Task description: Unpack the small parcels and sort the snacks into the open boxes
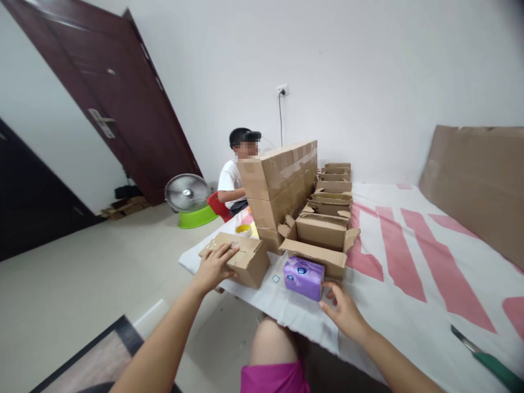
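My left hand (215,266) lies flat with fingers spread on top of a small closed cardboard box (241,258) at the near corner of the white and pink cloth surface (409,284). My right hand (343,308) is open, its fingertips at the right lower side of a purple packet (304,277). The packet stands just in front of an open cardboard box (319,243) with its flaps spread.
A row of open boxes (333,191) runs away behind it, beside a tall stack of taped boxes (280,185). Another person (234,177) sits behind the stack. A yellow tape roll (243,230), a floor fan (187,192), a green-handled knife (489,363) and a leaning cardboard sheet (478,180) are around.
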{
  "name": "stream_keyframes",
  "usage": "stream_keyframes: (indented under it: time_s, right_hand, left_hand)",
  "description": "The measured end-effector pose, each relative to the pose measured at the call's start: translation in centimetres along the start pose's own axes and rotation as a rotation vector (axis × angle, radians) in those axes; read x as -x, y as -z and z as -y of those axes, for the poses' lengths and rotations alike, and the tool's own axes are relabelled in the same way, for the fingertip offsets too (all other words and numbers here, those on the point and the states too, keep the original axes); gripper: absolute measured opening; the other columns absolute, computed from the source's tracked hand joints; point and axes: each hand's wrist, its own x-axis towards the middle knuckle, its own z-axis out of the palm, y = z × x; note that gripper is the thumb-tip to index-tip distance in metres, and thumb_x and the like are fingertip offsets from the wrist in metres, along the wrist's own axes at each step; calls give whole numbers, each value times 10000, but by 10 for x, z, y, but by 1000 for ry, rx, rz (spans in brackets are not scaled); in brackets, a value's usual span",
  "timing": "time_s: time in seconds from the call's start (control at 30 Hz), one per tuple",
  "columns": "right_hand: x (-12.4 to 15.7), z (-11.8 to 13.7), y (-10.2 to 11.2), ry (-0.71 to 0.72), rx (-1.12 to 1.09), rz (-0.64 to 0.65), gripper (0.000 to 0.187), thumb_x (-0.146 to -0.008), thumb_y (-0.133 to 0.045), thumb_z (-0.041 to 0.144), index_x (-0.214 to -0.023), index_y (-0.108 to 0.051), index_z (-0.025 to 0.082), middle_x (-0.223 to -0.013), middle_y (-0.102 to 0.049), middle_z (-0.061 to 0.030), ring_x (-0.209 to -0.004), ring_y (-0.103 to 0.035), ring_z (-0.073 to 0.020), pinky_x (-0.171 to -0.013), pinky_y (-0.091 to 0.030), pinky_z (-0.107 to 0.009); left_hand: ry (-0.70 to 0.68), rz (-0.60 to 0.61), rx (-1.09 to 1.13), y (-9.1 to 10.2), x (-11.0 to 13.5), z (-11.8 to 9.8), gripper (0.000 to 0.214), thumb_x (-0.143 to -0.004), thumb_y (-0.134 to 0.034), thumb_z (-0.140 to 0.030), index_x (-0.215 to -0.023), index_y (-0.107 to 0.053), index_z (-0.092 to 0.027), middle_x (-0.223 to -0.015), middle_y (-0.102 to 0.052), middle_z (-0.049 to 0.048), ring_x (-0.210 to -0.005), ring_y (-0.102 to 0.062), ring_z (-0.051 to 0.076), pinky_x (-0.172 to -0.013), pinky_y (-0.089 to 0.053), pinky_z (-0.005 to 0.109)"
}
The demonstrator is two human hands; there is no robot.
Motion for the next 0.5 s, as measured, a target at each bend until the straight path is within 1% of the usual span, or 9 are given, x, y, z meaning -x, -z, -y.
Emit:
stream_keyframes:
  time_s: [0.13,0.23,0.37,0.43,0.5]
  right_hand:
    - [7,-5,4,2,-23,-17,347,-747,-581,317,-1074,-570,200,-987,-635,-72,-806,-624,-204,-690,-516,-342]
    - [13,-7,8,5,-33,-15,333,-749,-588,300,-1066,-573,201,-1028,-629,-77,-802,-622,-193,-700,-520,-341]
    - [19,-6,10,-5,-40,10,324,-756,-589,282,-1070,-572,201,-1042,-622,-77,-809,-622,-189,-703,-522,-334]
    - [21,-4,9,-12,-40,29,318,-766,-580,273,-1076,-576,198,-1014,-622,-71,-813,-621,-189,-712,-521,-333]
    - [24,0,7,-9,-48,50,315,-773,-574,261,-1082,-584,201,-1007,-621,-66,-819,-620,-188,-717,-521,-330]
  left_hand:
    - [-9,19,27,2,12,5,571,-791,-653,-415,-1341,-525,-327,-1470,-450,73,-1367,-390,330,-1080,-311,515]
    - [-39,-22,52,1,23,13,483,-845,-569,-490,-1299,-572,-325,-1457,-469,60,-1354,-410,327,-1067,-344,508]
    - [-120,-102,157,1,33,21,481,-903,-396,-584,-1187,-663,-302,-1297,-629,53,-1254,-522,287,-1056,-392,438]
    - [-113,-122,183,4,34,22,500,-892,-399,-608,-1182,-658,-294,-1270,-642,58,-1209,-550,280,-1051,-397,432]
    - [-60,-137,168,10,30,21,566,-837,-496,-624,-1270,-584,-270,-1310,-601,88,-1221,-531,295,-1049,-392,447]
